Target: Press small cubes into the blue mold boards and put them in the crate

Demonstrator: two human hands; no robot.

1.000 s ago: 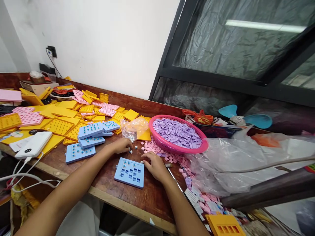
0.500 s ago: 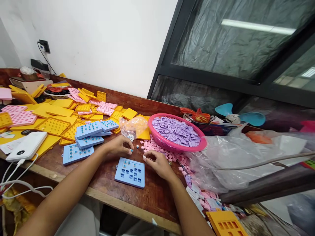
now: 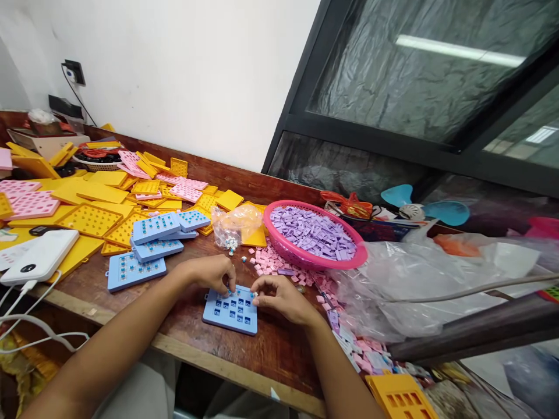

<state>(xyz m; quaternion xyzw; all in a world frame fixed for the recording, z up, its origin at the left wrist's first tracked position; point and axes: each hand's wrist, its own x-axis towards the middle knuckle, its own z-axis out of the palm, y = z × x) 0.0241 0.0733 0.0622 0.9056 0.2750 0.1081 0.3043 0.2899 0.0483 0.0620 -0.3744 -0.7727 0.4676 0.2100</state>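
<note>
A light blue plastic plate (image 3: 227, 325) with rows of square sockets lies flat on the table in front of me. Small teal-and-white parts that look like key switches sit in some of its upper sockets. My left hand (image 3: 216, 272) is over the plate's upper edge, its fingertips pinched down on a small switch (image 3: 229, 292). At the upper right corner, my right hand (image 3: 282, 297) pinches another small switch (image 3: 254, 295) between thumb and index finger. A few loose switches (image 3: 231, 244) lie beyond the plate, beside a clear plastic bag (image 3: 236, 224).
Several blue plates (image 3: 151, 250) with switches are stacked at left, before a spread of yellow plates (image 3: 100, 195). A pink basket (image 3: 360, 256) of purple pieces stands at right, with pink pieces around it. A white power bank (image 3: 46, 256) with cables lies at far left.
Both hands have moved down and inward, from above and beside the blue plate to its top row, bringing the small switches onto it. The view has shifted slightly.
</note>
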